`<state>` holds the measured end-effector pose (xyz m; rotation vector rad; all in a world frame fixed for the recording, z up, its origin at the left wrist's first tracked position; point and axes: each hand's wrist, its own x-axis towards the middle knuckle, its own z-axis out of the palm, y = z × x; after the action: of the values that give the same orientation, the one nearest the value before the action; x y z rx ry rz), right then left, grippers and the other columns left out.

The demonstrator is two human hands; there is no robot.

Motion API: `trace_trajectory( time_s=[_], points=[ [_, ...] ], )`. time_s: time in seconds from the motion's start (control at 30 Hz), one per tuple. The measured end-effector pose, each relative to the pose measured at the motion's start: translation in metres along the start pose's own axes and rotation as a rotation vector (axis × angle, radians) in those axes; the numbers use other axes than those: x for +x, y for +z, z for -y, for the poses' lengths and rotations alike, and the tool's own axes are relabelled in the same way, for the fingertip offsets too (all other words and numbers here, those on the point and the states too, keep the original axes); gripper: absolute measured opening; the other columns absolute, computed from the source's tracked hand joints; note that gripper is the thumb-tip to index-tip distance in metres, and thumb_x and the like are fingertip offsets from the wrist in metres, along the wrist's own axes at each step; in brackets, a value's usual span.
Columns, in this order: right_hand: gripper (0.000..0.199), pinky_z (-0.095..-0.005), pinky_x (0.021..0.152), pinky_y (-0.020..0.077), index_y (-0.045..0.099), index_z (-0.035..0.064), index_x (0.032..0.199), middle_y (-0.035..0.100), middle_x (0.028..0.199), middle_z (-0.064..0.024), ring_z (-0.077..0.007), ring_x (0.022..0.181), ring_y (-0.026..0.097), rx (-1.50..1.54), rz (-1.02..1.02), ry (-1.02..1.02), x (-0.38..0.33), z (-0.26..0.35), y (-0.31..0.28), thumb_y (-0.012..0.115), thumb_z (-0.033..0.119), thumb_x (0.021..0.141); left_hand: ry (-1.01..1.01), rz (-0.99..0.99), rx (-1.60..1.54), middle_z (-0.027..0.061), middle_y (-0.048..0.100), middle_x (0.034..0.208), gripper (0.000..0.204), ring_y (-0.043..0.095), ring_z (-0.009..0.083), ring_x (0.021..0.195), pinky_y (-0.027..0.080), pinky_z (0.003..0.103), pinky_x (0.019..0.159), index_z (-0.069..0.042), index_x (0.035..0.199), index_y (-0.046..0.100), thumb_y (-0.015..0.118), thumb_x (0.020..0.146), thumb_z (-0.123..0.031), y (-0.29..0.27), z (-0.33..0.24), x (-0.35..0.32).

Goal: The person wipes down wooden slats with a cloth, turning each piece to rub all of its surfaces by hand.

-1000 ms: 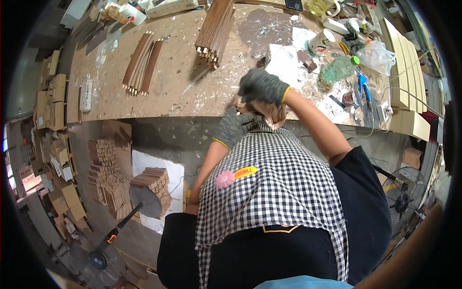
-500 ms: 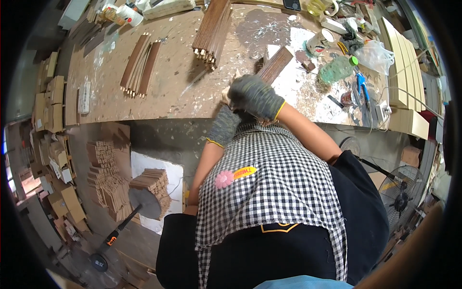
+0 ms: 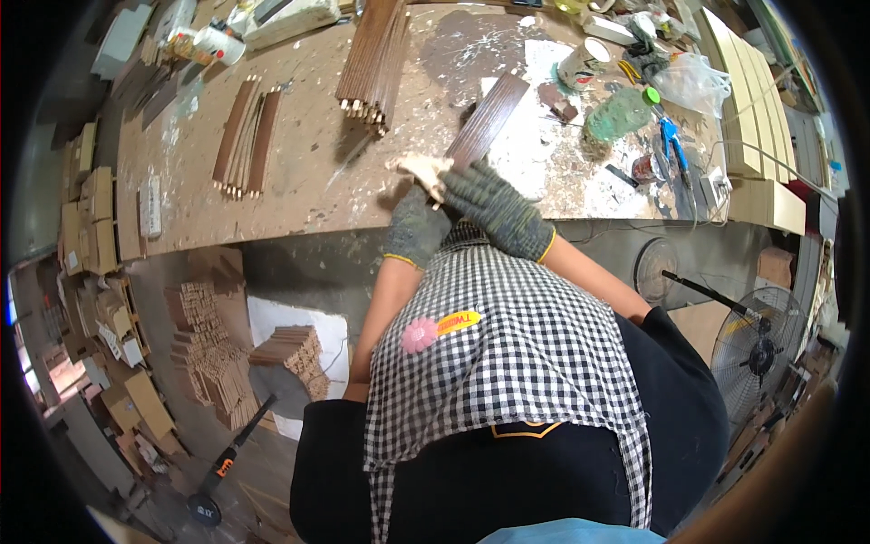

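Observation:
Both my hands wear dark grey knit gloves with yellow cuffs and are close together at the table's front edge. My left hand [image 3: 410, 228] is closed on a crumpled pale rag [image 3: 420, 170]; its fingers are partly hidden by the rag. Beside it, my right hand [image 3: 497, 205] has its fingers stretched out and lying flat, near the rag and the near end of a dark brown grooved wooden piece [image 3: 489, 118]. That piece slants away to the far right on the table. Whether the fingers press on it or on the rag, I cannot tell.
On the paint-spotted table [image 3: 299, 136] lie a large bundle of brown strips [image 3: 373, 68] and a smaller strip group [image 3: 249, 136]. To the right are a green bottle [image 3: 621, 116], a paper cup [image 3: 583, 65], a blue-handled tool [image 3: 669, 136] and a plastic bag [image 3: 693, 83]. Fans [image 3: 757, 349] stand below.
My right hand has gone from curled to stretched out and moved slightly right and nearer. The rag shows more spread out. The whole view has shifted a little.

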<state>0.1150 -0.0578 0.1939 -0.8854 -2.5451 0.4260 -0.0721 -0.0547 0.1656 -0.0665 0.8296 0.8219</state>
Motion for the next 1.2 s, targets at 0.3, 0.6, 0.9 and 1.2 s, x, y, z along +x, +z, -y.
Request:
trace_trajectory(
  time_s=[0.3, 0.6, 0.9, 1.2],
  points=[
    [0.025, -0.0384, 0.100, 0.0541, 0.075, 0.0051, 0.096, 0.073, 0.114, -0.0151, -0.0252, 0.112, 0.067, 0.912, -0.367, 0.469, -0.038, -0.006, -0.085, 0.057, -0.003, 0.081, 0.063, 0.002, -0.044, 0.0176, 0.061, 0.123, 0.041, 0.062, 0.0285, 0.112, 0.057, 0.043, 0.099, -0.001, 0.128, 0.055, 0.061, 0.098, -0.028, -0.059, 0.024, 0.043],
    [0.044, -0.0439, 0.099, 0.0507, 0.075, 0.0086, 0.108, 0.068, 0.123, -0.0165, -0.0336, 0.115, 0.064, 0.227, -0.472, 0.228, 0.017, 0.023, -0.096, 0.059, -0.007, 0.070, -0.005, -0.043, 0.304, 0.0159, 0.057, 0.134, 0.049, 0.061, 0.0256, 0.118, 0.057, 0.035, 0.096, -0.004, 0.142, 0.047, 0.058, 0.095, -0.006, 0.018, -0.002, -0.027],
    [0.018, -0.0437, 0.105, 0.0473, 0.071, 0.0139, 0.105, 0.070, 0.098, -0.0082, -0.0270, 0.105, 0.065, 0.040, -0.140, -0.130, 0.033, -0.011, -0.041, 0.065, 0.024, 0.091, 0.449, 0.453, 2.399, 0.0215, 0.055, 0.136, 0.037, 0.056, 0.0339, 0.124, 0.049, 0.041, 0.104, -0.009, 0.137, 0.055, 0.050, 0.102, -0.018, -0.015, 0.015, -0.015],
    [0.015, -0.0417, 0.078, 0.0504, 0.062, 0.0038, 0.092, 0.064, 0.089, -0.0164, -0.0328, 0.083, 0.061, -0.253, -0.637, 0.510, -0.022, -0.222, -0.054, 0.054, 0.016, 0.095, 0.306, 0.081, 1.618, 0.0260, 0.056, 0.139, 0.062, 0.057, 0.0366, 0.126, 0.046, 0.044, 0.106, -0.003, 0.148, 0.045, 0.060, 0.095, -0.031, 0.012, -0.029, -0.099]
  ],
)
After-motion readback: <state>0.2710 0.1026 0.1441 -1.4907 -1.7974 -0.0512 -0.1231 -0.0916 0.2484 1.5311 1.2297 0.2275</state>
